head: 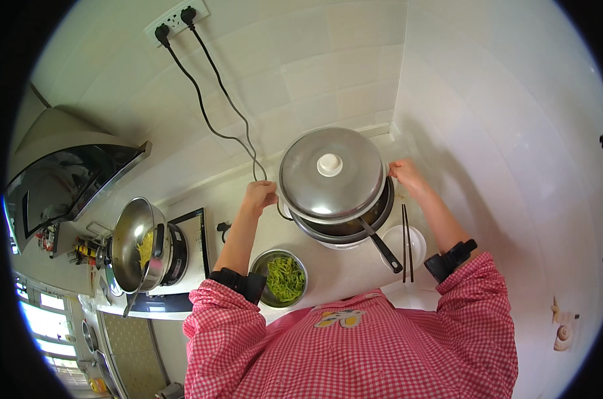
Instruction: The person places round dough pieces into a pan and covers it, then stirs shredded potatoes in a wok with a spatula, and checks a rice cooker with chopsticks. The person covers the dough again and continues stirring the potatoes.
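Observation:
My left hand (262, 195) and my right hand (402, 172) grip opposite sides of a round pot with a metal lid (306, 169) and a white knob. The pot hangs over a dark pan (388, 199) and hides much of it; dark contents show in the pan's near part. A spatula or ladle with a black handle (387, 254) leans out of the pan towards me. Nearer my body on the left, a metal bowl (305, 279) holds shredded green vegetable (284, 280). Black chopsticks (407, 244) lie across a white bowl (420, 245) at the right.
A steel wok (126, 224) with yellow shreds and a utensil stands on a cooker at the left. Two black cables (200, 102) run from a wall socket strip (174, 21) down behind the pot. A range hood (77, 174) juts out at upper left; a tiled wall (461, 124) bounds the right.

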`<state>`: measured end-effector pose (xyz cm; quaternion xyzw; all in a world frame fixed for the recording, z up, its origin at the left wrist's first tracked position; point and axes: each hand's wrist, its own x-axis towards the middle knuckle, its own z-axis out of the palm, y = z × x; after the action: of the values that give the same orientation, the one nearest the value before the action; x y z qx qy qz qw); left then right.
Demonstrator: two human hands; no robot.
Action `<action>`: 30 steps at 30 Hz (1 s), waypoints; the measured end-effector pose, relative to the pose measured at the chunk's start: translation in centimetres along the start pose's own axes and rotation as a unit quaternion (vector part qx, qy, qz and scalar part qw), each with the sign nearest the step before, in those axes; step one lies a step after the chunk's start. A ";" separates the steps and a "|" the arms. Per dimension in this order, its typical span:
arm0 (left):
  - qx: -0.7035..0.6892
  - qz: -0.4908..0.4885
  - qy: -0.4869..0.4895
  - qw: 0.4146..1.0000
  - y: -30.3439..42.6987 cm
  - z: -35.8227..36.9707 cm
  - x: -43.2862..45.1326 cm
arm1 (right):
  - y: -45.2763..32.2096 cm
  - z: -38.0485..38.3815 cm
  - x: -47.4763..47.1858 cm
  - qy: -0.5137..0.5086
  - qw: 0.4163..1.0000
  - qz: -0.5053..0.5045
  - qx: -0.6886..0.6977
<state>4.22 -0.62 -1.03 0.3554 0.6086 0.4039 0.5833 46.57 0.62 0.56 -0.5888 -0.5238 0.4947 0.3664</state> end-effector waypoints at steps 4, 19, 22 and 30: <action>-0.013 0.005 0.026 1.000 0.5 -1.3 0.1 | -0.1 1.9 3.6 -0.011 0.998 -0.024 -0.053; -0.029 0.018 0.056 0.998 0.5 -3.3 0.1 | -4.8 2.9 -20.4 -0.163 0.820 -0.199 -0.511; -0.034 0.021 0.045 0.998 0.5 -3.3 0.1 | -3.1 4.7 -20.3 -0.046 0.734 -0.242 -0.633; -0.032 0.009 0.057 0.998 0.9 -2.9 -0.2 | -3.4 1.7 -16.3 -0.021 0.717 -0.202 -0.667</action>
<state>1.27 -0.63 -0.13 0.3183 0.6244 0.4485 0.5547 44.69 -14.84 6.56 -0.5505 -0.8319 -0.0565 -0.0416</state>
